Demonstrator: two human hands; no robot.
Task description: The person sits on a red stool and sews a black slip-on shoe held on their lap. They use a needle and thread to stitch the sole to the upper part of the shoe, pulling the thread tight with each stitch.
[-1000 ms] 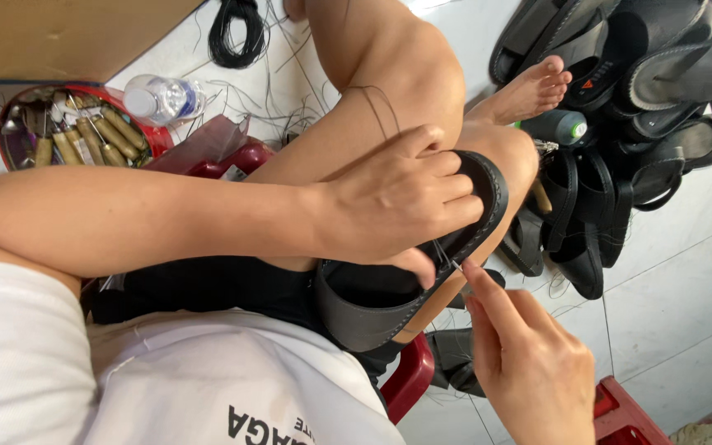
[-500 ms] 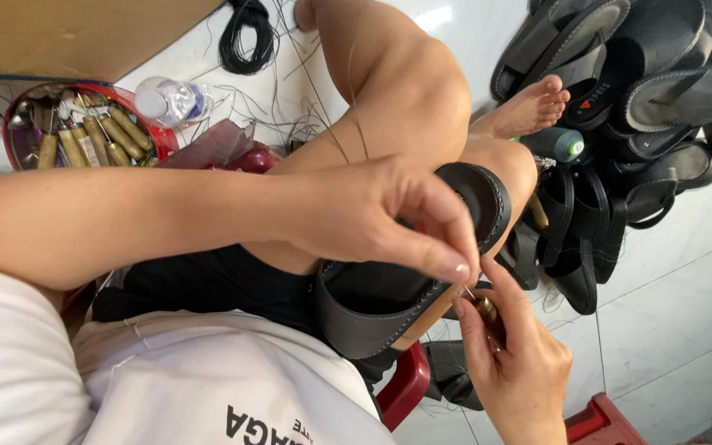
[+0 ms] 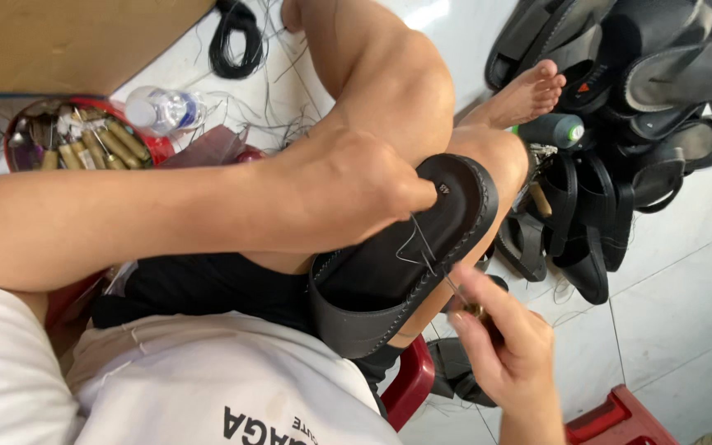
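Left hand (image 3: pixel 356 194) is pinching thread against a black sandal (image 3: pixel 401 264) lying across the person's knee, while right hand (image 3: pixel 508 350) is gripping an awl (image 3: pixel 455 290) at its partly stitched edge.

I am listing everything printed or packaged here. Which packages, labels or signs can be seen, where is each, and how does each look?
Plastic bottle: lying on the floor at upper left beside the red tin, clear, with a pale label band.
Dark green bottle: by the sandal pile, near the foot, with a white cap.
Logo stamp: small pale mark on the heel of the black sandal, near the left hand.
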